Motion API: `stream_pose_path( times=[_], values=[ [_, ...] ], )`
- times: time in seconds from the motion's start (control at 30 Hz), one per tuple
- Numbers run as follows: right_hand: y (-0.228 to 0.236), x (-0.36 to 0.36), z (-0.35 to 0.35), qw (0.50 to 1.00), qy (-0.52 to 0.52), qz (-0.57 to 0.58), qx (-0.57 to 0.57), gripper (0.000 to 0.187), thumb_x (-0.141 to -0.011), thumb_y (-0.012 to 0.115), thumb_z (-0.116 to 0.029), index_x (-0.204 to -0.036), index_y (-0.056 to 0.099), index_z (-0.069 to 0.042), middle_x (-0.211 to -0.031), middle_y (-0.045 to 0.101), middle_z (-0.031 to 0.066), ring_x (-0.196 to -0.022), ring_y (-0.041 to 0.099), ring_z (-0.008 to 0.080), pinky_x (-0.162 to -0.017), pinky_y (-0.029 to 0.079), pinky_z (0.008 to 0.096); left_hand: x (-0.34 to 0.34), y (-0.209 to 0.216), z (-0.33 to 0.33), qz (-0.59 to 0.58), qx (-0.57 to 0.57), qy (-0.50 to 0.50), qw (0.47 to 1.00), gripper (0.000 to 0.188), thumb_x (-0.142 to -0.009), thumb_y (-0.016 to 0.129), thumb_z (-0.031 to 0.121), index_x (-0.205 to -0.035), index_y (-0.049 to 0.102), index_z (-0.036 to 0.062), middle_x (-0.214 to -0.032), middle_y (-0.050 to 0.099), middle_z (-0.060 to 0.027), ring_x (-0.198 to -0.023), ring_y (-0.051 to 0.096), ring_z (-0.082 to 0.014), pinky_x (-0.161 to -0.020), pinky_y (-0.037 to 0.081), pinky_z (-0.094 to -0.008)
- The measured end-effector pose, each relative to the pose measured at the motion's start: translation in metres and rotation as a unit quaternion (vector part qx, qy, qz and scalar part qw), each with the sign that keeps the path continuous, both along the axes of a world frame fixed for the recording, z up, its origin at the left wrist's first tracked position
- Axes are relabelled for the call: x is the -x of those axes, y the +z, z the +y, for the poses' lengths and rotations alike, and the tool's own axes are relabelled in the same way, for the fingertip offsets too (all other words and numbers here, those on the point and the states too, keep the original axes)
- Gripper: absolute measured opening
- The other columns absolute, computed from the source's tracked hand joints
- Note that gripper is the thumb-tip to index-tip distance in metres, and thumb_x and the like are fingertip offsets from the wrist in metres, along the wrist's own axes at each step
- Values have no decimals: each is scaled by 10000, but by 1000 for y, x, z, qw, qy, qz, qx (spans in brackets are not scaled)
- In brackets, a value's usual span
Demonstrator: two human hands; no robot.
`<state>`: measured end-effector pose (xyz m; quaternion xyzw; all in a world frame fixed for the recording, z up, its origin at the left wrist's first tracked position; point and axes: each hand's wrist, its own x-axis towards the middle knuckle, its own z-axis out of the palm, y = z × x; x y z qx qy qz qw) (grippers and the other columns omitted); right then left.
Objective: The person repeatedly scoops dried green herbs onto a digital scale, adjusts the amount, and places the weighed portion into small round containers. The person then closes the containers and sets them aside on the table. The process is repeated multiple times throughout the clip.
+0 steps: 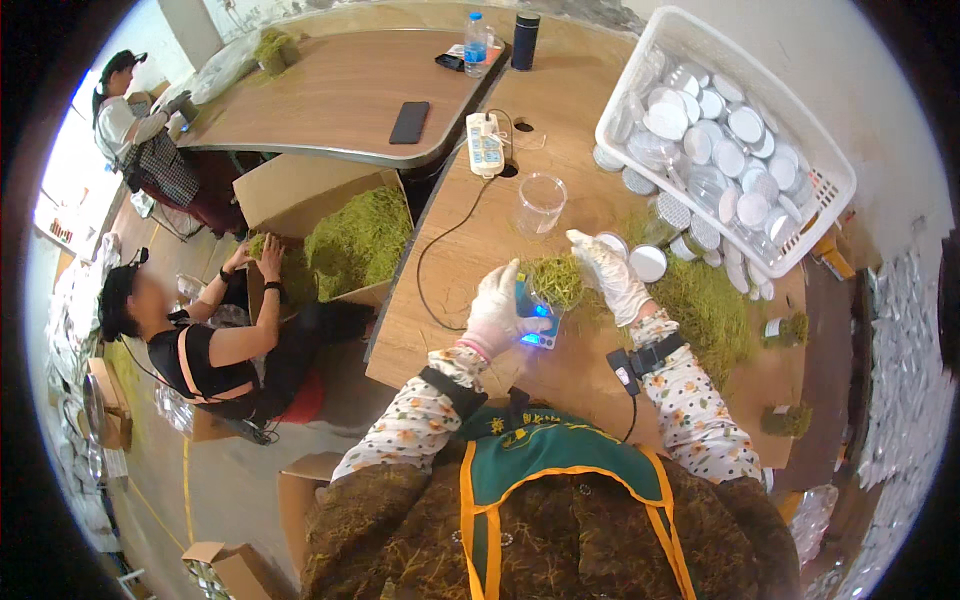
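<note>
Wide apart, the thumb and fingers of your left hand [498,312] frame the left side of a clump of dried plant stems [553,281], while your right hand [615,280] stretches its fingers just beside its right; you cannot tell from this view how firmly either touches. Between your white-gloved hands, over a small blue-lit digital scale [540,335], the clump looks loose, rounded and yellow-green, its fine strands tangled. Beyond it stands a clear plastic jar [542,205]; to your right spreads a heap of similar stems [705,310], below a white plastic basket [822,192] filled with white round lids [746,124]
</note>
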<state>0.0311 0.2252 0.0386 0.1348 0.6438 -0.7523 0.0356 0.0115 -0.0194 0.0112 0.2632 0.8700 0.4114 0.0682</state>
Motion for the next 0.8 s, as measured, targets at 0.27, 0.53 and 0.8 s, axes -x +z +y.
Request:
stream_pose_path(
  times=[0.27,0.53,0.8],
  values=[
    [33,3,-35,955,150,93,-240,417,-1022,551,-276,-1389,586,-83,-1357,621,130,-1254,563,195,-1072,419,322,11,-9,32,-5,-66,-15,998,983,-688,824,497,-1446,425,13,-1370,522,-249,-1292,486,-420,-1078,421,-476],
    [48,-11,-54,699,246,216,-636,716,-849,672,-511,-1462,490,-188,-1534,407,192,-1285,473,434,-1087,400,511,18,-31,33,-75,-27,-61,995,814,-793,775,386,-1410,402,7,-1316,516,-257,-1259,501,-417,-1064,417,-481],
    [46,-14,-56,686,240,221,-650,749,-753,764,-371,-1428,513,-164,-1494,445,182,-1267,486,435,-1082,415,478,32,-28,26,-70,-99,-161,980,1104,-650,919,377,-1491,306,11,-1421,453,-240,-1343,460,-360,-1104,394,-419]
  ],
)
